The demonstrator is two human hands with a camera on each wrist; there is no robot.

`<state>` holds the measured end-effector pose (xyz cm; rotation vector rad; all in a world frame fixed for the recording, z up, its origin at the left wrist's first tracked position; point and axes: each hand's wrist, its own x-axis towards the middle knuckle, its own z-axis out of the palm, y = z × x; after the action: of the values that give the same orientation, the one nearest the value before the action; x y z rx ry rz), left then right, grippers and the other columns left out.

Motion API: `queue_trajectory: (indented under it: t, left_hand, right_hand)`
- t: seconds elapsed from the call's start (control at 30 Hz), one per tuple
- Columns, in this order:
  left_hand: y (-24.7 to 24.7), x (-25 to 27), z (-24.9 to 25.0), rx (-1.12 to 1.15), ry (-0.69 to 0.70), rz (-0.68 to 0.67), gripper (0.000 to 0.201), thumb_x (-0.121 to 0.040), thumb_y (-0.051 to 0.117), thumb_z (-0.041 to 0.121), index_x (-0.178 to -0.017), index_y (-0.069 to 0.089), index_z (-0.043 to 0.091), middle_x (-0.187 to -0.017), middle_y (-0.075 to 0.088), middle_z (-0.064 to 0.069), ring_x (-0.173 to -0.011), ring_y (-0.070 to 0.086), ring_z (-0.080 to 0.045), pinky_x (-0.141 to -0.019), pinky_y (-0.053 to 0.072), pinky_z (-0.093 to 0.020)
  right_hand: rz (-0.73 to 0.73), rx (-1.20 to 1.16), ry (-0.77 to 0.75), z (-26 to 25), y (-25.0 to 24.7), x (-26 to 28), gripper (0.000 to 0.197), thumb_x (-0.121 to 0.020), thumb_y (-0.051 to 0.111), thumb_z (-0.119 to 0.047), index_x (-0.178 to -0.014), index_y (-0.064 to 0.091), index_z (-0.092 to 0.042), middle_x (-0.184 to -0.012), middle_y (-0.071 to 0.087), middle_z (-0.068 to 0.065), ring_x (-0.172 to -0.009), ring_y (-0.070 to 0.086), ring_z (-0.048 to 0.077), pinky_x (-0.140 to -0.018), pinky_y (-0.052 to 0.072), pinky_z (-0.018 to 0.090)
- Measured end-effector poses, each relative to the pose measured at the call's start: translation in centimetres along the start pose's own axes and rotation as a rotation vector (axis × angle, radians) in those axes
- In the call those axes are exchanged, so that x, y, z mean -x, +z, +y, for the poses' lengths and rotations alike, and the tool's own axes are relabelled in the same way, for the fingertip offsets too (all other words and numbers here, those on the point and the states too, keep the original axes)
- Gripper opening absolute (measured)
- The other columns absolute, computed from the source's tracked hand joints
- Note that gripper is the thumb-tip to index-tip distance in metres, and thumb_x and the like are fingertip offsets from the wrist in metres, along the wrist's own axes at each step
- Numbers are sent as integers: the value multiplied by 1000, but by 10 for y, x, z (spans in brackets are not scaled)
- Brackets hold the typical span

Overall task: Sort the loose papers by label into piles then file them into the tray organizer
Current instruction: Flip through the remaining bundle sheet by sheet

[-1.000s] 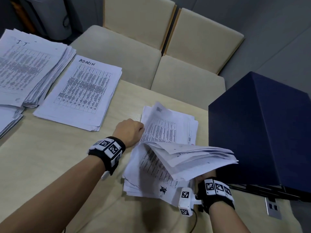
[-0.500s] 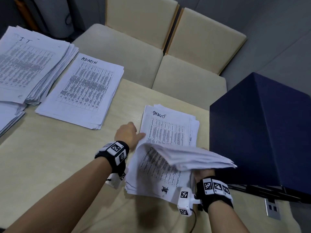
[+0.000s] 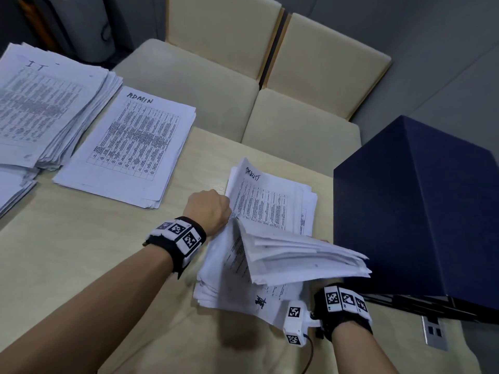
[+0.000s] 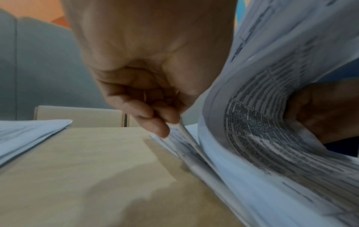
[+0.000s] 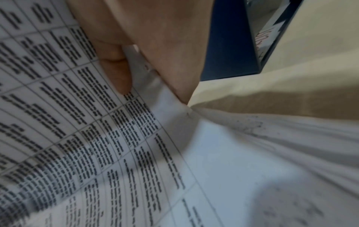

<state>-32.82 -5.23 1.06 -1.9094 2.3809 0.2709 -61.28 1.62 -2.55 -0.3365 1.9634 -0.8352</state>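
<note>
A loose stack of printed papers [image 3: 270, 206] lies on the table beside the dark blue tray organizer [image 3: 421, 211]. My left hand [image 3: 209, 209] sits at the stack's left edge with its fingers curled, and in the left wrist view the left hand [image 4: 167, 122] pinches a sheet edge [image 4: 184, 132]. My right hand [image 5: 132, 73] grips a lifted, bent bunch of papers [image 3: 305, 255], thumb on the printed side. In the head view that hand is hidden under the bunch; only its wrist [image 3: 343, 300] shows. Sorted piles marked ADMIN [image 3: 129, 147] and IT [image 3: 46, 112] lie at the left.
Another paper pile [image 3: 13, 193] pokes in at the far left edge. Two beige chairs [image 3: 243, 85] stand behind the table. A power socket [image 3: 434, 333] is set into the table [image 3: 81, 265] near the organizer's front. Bare tabletop lies between the ADMIN pile and the loose stack.
My left hand stretched its fingers onto the stack's top sheet, then curled again at the stack's left edge. The right hand keeps the bunch raised, a little lower and flatter.
</note>
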Motion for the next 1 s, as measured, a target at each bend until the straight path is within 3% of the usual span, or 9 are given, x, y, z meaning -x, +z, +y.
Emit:
queue_trajectory:
  t: [0.07,0.13,0.23,0.43,0.63,0.73,0.87,0.93,1.0]
  left_hand:
    - [-3,3,0,-4,13,37,26,-100,41,25,-88,61,13,-86,66,-10,-69,58,-31,-60,40,-30]
    - [-4,5,-1,16,21,52,19,-98,44,19,-93,61,14,-86,66,-12,-73,61,-33,-59,39,-32]
    - [2,6,-4,358,22,162,15,-94,51,11,-82,60,14,-76,66,-15,-71,63,-35,-59,45,-37]
    - [8,8,-9,1243,-106,159,19,-84,78,11,-75,61,10,-63,56,1,-55,48,-11,-55,40,-20]
    - [11,6,-10,1658,-196,-9,20,-85,78,17,-73,62,12,-71,52,-8,-66,47,-16,-63,41,-25]
    - [17,6,-11,1661,-233,3,26,-91,71,24,-69,59,16,-71,46,-7,-69,40,-19,-64,35,-31]
    - [25,4,-11,1422,-332,140,28,-94,66,22,-70,53,14,-64,44,3,-61,38,-17,-61,33,-30]
    - [27,3,-11,1104,-373,180,16,-89,69,19,-90,56,10,-84,55,0,-72,51,-19,-69,44,-33]
    - [29,7,-7,807,-339,261,35,-82,74,20,-106,52,8,-106,52,-5,-88,55,-22,-78,48,-39]
  right_hand:
    - [-146,-473,193,-22,11,24,11,-97,60,-13,-105,58,-21,-98,65,4,-85,63,23,-76,50,43]
    - [-107,-462,-52,-18,8,31,23,-100,47,-5,-82,59,-15,-71,64,7,-66,58,23,-61,47,32]
    - [-44,-352,-117,-18,6,21,15,-77,56,7,-78,64,-6,-67,66,10,-69,62,26,-57,51,29]
    - [-129,-343,-37,0,-4,-18,59,-19,75,-17,-73,54,-8,-90,59,16,-85,60,35,-86,48,51]
    - [-105,-317,-14,-16,0,1,19,-59,64,-2,-70,49,-8,-72,52,6,-68,53,26,-69,45,38]
    - [-78,-300,-6,-12,0,-4,29,-46,68,-8,-70,52,-8,-76,54,8,-70,53,26,-70,45,39]
    - [-6,-319,-18,-10,1,0,12,-66,63,2,-76,60,-5,-70,63,13,-68,60,27,-70,50,40]
    - [12,-318,-23,-7,-2,-3,10,-69,62,4,-76,61,-4,-66,64,13,-65,61,27,-69,51,39]
    - [10,-318,1,-8,-2,-3,11,-67,62,3,-74,58,-5,-64,61,12,-62,59,27,-67,50,39]
